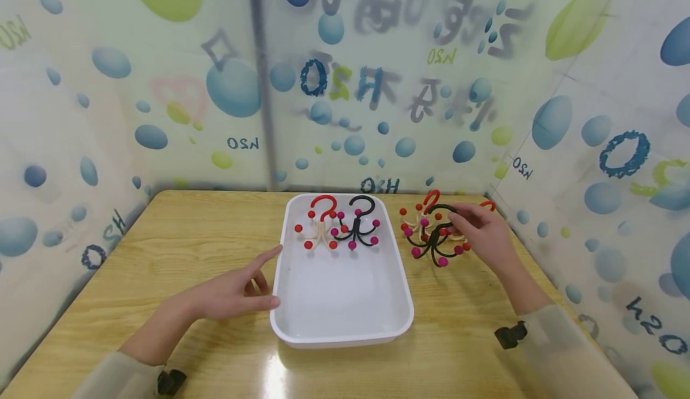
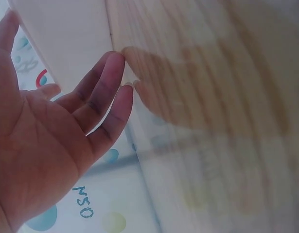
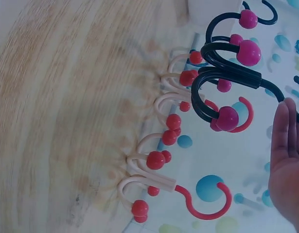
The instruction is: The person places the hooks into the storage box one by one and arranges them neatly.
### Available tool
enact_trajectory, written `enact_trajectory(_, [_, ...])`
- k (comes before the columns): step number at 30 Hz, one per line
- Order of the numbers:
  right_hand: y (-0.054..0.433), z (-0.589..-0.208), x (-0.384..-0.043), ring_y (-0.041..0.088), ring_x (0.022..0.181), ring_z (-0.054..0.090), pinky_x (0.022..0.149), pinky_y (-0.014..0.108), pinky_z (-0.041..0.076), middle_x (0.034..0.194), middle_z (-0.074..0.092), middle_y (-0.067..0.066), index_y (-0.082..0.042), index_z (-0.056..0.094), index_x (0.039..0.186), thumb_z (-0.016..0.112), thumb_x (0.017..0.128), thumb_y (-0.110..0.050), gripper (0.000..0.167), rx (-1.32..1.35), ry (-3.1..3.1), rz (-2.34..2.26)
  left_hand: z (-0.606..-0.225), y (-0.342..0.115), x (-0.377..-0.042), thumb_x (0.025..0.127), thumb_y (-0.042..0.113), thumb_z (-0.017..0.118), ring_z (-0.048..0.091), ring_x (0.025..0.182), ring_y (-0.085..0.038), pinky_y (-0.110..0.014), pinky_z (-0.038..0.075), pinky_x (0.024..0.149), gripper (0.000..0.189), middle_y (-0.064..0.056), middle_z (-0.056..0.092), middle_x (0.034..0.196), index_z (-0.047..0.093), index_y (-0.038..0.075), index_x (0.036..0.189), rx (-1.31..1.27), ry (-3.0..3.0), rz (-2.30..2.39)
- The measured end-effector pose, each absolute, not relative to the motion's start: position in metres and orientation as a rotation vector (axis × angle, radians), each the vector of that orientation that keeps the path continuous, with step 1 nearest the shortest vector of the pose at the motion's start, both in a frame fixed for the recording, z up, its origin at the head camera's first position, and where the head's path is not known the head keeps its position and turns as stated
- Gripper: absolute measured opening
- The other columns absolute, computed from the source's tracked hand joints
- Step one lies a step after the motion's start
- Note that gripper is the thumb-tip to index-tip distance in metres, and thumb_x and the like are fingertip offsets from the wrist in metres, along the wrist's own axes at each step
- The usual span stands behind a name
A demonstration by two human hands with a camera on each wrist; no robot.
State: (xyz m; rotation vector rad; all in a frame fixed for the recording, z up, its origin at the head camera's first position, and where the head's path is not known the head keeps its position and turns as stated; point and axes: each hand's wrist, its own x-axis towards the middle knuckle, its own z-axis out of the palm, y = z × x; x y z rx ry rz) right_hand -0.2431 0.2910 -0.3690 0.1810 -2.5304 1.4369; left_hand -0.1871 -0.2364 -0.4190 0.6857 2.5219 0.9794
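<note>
My right hand (image 1: 482, 231) pinches the hook end of a black multi-arm hanging hook (image 1: 433, 240) with pink ball tips, right of the tray. In the right wrist view this black hook (image 3: 237, 77) appears above the tabletop, its arms spread. My left hand (image 1: 232, 296) touches the left rim of a white tray (image 1: 345, 303) with its thumb and index fingertip, fingers loosely extended. Inside the tray's far end stand a cream hook (image 1: 322, 231) with a red top and red balls, and a black hook (image 1: 356, 229) with pink balls, side by side.
Two more cream hooks with red tops stand on the wooden table (image 1: 215, 225) at the right; the nearer one in the right wrist view (image 3: 161, 183) is partly behind my hand in the head view. Patterned curtain walls (image 1: 345, 165) enclose the table's back and sides.
</note>
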Motion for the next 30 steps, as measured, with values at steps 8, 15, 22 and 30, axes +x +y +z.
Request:
enact_trajectory(8, [0.281, -0.354, -0.227, 0.000, 0.085, 0.077, 0.072, 0.021, 0.062, 0.102, 0.077, -0.007, -0.007, 0.071, 0.141, 0.070, 0.110, -0.032, 0.040, 0.221, -2.507, 1.415, -0.420, -0.237, -0.188, 0.103, 0.049, 0.075, 0.067, 0.088, -0.016, -0.030, 0.055, 0.077, 0.101, -0.002, 0.069, 0.102, 0.013, 0.021, 0.177, 0.697, 2.534, 0.954])
enact_trajectory(15, [0.254, -0.337, -0.218, 0.004, 0.083, 0.077, 0.066, 0.022, 0.061, 0.099, 0.078, -0.004, -0.009, 0.075, 0.135, 0.073, 0.108, -0.029, 0.033, 0.295, -2.458, 1.416, -0.420, -0.237, -0.188, 0.103, 0.050, 0.075, 0.066, 0.091, -0.019, -0.030, 0.055, 0.079, 0.101, -0.002, 0.069, 0.103, 0.012, 0.023, 0.177, 0.671, 2.527, 0.948])
enact_trajectory(22, [0.227, -0.326, -0.217, 0.006, 0.083, 0.078, 0.075, 0.022, 0.063, 0.108, 0.076, 0.014, -0.005, 0.074, 0.132, 0.073, 0.108, -0.023, 0.031, 0.366, -2.438, 1.492, -0.419, -0.236, -0.187, 0.103, 0.049, 0.075, 0.066, 0.090, -0.018, -0.030, 0.054, 0.078, 0.101, -0.002, 0.069, 0.103, 0.012, 0.023, 0.177, 0.663, 2.509, 0.971])
enact_trajectory(30, [0.203, -0.324, -0.227, 0.015, 0.084, 0.076, 0.075, 0.023, 0.063, 0.113, 0.066, 0.012, -0.008, 0.077, 0.126, 0.075, 0.107, -0.024, 0.025, 0.471, -2.490, 1.438, -0.419, -0.236, -0.187, 0.104, 0.050, 0.075, 0.066, 0.091, -0.019, -0.030, 0.055, 0.079, 0.101, -0.002, 0.069, 0.103, 0.011, 0.024, 0.177, 0.667, 2.517, 0.953])
